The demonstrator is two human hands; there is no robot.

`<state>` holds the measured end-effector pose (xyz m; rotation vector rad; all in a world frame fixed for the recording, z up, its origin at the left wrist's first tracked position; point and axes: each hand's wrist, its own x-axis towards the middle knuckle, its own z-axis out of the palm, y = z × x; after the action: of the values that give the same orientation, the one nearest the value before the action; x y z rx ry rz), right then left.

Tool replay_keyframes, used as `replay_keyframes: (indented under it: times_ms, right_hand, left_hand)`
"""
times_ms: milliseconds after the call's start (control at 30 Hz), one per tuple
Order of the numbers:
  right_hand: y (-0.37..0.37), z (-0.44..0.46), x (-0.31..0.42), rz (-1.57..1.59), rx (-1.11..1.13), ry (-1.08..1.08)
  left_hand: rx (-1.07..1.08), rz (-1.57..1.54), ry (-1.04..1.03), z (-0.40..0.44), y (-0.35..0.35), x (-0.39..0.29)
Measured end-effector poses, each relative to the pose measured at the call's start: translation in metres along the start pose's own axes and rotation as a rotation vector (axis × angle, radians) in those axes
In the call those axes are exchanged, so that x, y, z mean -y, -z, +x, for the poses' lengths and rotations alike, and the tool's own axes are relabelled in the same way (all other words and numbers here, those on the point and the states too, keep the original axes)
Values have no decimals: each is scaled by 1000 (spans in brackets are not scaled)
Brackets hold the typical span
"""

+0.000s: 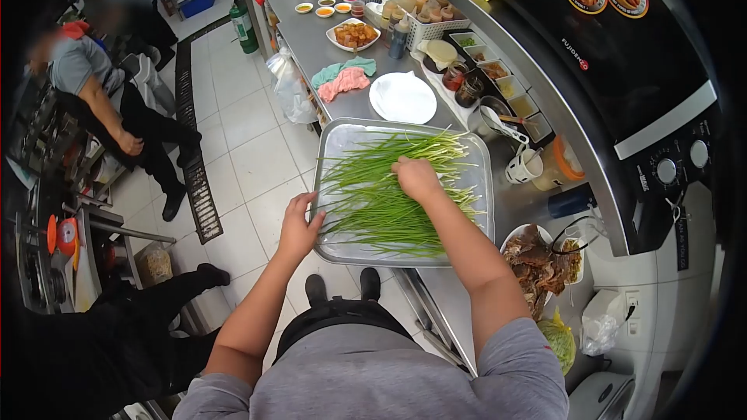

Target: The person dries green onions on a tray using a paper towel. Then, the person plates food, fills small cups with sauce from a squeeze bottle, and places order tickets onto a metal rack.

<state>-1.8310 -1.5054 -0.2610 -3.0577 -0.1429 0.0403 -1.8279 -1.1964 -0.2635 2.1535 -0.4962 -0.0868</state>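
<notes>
A metal tray (342, 252) lies partly over the counter's front edge, with long thin spring onions (373, 194) spread across it. Their pale ends point right and the green tips left. My left hand (298, 225) is at the tray's left rim, thumb over the inside and fingers along the outer side. Among the stalks near the tray's middle, my right hand (416, 177) has its fingers curled down around some spring onions; the fingertips are partly hidden.
Behind the tray are a white plate (402, 98), pink cloth (345, 84) and a bowl of orange-brown food cubes (353, 34). Sauce jars (469, 91) stand to the right. Cooked meat (531, 264) sits near my right arm. Co-workers (101, 85) stand across the aisle on the left.
</notes>
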Motion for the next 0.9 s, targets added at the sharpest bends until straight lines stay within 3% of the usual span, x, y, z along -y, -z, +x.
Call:
replay_keyframes:
  times_ms: [200,267,333,367,433,500,567,700,767,900]
  right_hand:
    - [8,7,-18,41,0,109]
    - [30,-5,-28,139,-108,-3]
    - [61,-31,-42,172,-121,-110]
    - [68,-46,-53,180,-125,-152]
    - [79,-72,-72,148,-69,-210]
    - [86,-91,-86,116,-17,-274]
    - [92,-104,-94,190,-133,-307]
    - [117,-116,-98,402,-168,-409]
    - [116,-121,-102,586,-304,-472]
    - [113,-126,-102,897,-410,-517]
  left_hand:
    - [-159,44,88,-20,6,-16]
    - [-207,123,76,-36,9,6]
    - [-414,-158,392,-58,5,16]
    - [-420,-158,394,-69,1,13]
    - [-287,-667,939,-93,-6,4]
    - [-37,-1082,1092,-112,-36,13]
    - [228,-1426,1056,-106,-65,9]
    - [151,-1559,984,-87,-104,21]
    - [-23,-1441,1080,-85,-91,13]
    - [-33,-1486,934,-128,-26,33]
